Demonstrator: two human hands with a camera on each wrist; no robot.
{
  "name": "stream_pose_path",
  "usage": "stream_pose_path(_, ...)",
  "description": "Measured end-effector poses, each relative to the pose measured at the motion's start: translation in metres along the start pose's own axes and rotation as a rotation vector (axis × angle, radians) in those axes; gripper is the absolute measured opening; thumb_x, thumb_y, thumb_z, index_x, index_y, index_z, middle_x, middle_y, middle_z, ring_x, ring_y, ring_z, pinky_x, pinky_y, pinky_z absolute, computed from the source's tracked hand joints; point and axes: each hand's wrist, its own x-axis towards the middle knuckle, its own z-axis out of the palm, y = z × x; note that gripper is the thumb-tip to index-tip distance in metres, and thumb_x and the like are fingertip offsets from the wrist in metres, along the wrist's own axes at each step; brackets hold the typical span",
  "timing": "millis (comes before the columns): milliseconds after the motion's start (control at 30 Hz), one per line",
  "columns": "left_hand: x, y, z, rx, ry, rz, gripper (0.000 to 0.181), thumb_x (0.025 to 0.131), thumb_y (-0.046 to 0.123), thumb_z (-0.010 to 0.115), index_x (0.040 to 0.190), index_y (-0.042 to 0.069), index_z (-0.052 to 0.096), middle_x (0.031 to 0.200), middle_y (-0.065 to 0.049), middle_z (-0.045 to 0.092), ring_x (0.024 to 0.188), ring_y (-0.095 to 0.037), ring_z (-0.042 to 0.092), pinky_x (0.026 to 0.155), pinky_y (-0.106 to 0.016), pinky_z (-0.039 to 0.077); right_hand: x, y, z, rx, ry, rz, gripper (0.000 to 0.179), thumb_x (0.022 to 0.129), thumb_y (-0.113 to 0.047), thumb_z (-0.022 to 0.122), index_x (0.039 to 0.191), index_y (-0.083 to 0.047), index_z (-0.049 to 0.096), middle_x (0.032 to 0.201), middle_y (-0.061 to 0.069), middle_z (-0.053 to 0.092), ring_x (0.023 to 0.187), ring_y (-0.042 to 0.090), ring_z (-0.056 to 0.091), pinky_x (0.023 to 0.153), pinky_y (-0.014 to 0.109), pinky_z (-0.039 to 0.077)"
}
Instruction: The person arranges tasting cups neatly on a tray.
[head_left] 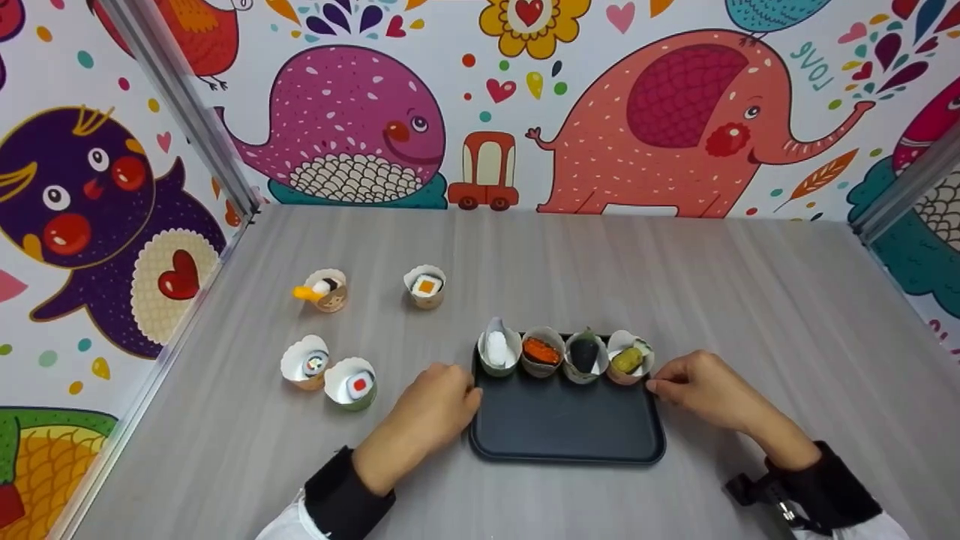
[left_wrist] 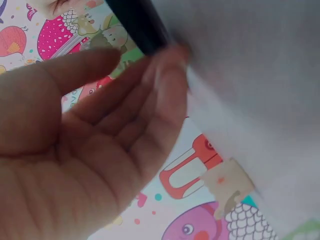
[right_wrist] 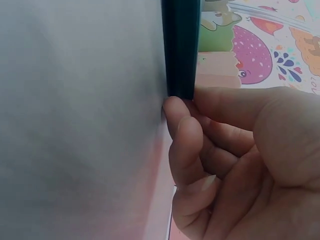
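Observation:
A dark rectangular tray [head_left: 568, 424] lies on the table with a row of paper cups along its far side. These cups hold a white piece [head_left: 497, 349], an orange-red piece [head_left: 541, 351], a dark eggplant-like piece [head_left: 584, 351] and a yellow-green piece [head_left: 628, 360]. At the tray's left edge is my left hand [head_left: 429, 405], its fingers curled at the rim and the thumb beside it. My right hand [head_left: 709, 390] pinches the right edge near the far corner, thumb and fingertips meeting on the rim in the right wrist view.
Left of the tray stand several more paper cups: one with a yellow-tailed sushi piece [head_left: 328, 291], one with an orange-centred roll [head_left: 426, 286], and a close pair, a brown cup [head_left: 304, 363] and a green cup [head_left: 351, 384]. Cartoon-printed walls [head_left: 487, 97] enclose the table's back and sides.

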Motion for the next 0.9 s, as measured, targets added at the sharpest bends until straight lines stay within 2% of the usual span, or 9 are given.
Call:
stream_pose_path(67,-0.005,0.000,-0.002,0.009,0.078,0.051,0.027,0.097,0.009,0.069,0.071,0.006,0.067,0.072,-0.003,0.061,0.067,-0.022,0.062,0.060,-0.038,0.049,0.000,0.000,-0.001,0.006,-0.010,0.003,0.020,0.099,-0.013,0.071,0.079,-0.010,0.074,0.065,-0.006,0.058,0.056,0.006,0.049,0.050,0.023,0.038)
stream_pose_path(133,-0.011,-0.002,-0.004,0.027,0.169,0.117,0.010,0.095,0.009,0.071,0.089,0.002,0.076,0.088,-0.008,0.069,0.084,-0.027,0.068,0.074,-0.043,0.055,0.000,0.000,-0.001,0.015,-0.016,0.008,0.020,0.099,-0.013,0.071,0.079,-0.009,0.074,0.065,-0.005,0.058,0.055,0.007,0.049,0.050,0.023,0.038)
stream_pose_path(167,-0.014,-0.003,-0.005,0.042,0.219,0.149,0.011,0.094,0.008,0.072,0.099,0.000,0.077,0.097,-0.011,0.071,0.093,-0.029,0.069,0.081,-0.046,0.056,0.001,0.000,0.000,0.019,-0.019,0.011,0.020,0.099,-0.013,0.071,0.080,-0.009,0.074,0.065,-0.005,0.058,0.056,0.007,0.049,0.050,0.023,0.039)
stream_pose_path(200,-0.017,-0.005,-0.006,0.060,0.272,0.181,0.019,0.093,0.008,0.074,0.109,-0.001,0.077,0.107,-0.013,0.072,0.102,-0.031,0.069,0.088,-0.048,0.055,0.001,0.000,0.000,0.021,-0.022,0.013,0.020,0.099,-0.013,0.071,0.080,-0.009,0.074,0.065,-0.005,0.058,0.056,0.007,0.050,0.050,0.023,0.039)
stream_pose_path(300,-0.027,-0.014,-0.007,0.104,0.411,0.266,0.031,0.089,0.008,0.079,0.118,-0.001,0.073,0.117,-0.016,0.070,0.112,-0.034,0.066,0.093,-0.051,0.052,0.001,0.001,0.000,0.025,-0.028,0.018,0.021,0.099,-0.014,0.071,0.080,-0.008,0.074,0.065,-0.005,0.058,0.056,0.007,0.050,0.051,0.023,0.039)
stream_pose_path(433,-0.040,-0.029,-0.010,0.169,0.542,0.306,0.054,0.081,0.010,0.086,0.131,0.001,0.068,0.133,-0.020,0.065,0.122,-0.039,0.061,0.100,-0.055,0.048,0.002,0.001,0.000,0.028,-0.033,0.019,0.022,0.100,-0.015,0.071,0.079,-0.008,0.073,0.065,-0.005,0.058,0.056,0.007,0.049,0.051,0.023,0.039)
stream_pose_path(533,-0.047,-0.041,-0.014,0.215,0.570,0.278,0.070,0.077,0.015,0.090,0.140,0.002,0.063,0.143,-0.023,0.059,0.128,-0.043,0.057,0.106,-0.058,0.044,0.002,0.002,0.000,0.035,-0.036,0.022,0.022,0.100,-0.015,0.071,0.079,-0.008,0.073,0.065,-0.004,0.058,0.056,0.007,0.049,0.050,0.023,0.038)
stream_pose_path(633,-0.053,-0.052,-0.020,0.249,0.557,0.208,0.080,0.074,0.020,0.093,0.144,0.002,0.059,0.148,-0.025,0.053,0.132,-0.046,0.052,0.109,-0.061,0.040,0.002,0.002,0.000,0.044,-0.040,0.023,0.021,0.100,-0.015,0.071,0.080,-0.008,0.073,0.065,-0.004,0.058,0.056,0.007,0.049,0.050,0.023,0.038)
stream_pose_path(900,-0.061,-0.072,-0.030,0.306,0.518,-0.024,0.079,0.072,0.022,0.095,0.137,-0.005,0.060,0.132,-0.029,0.059,0.122,-0.048,0.053,0.097,-0.062,0.044,0.002,0.002,0.000,0.047,-0.046,0.018,0.021,0.100,-0.017,0.071,0.081,-0.008,0.073,0.064,-0.004,0.057,0.056,0.007,0.049,0.051,0.023,0.038)
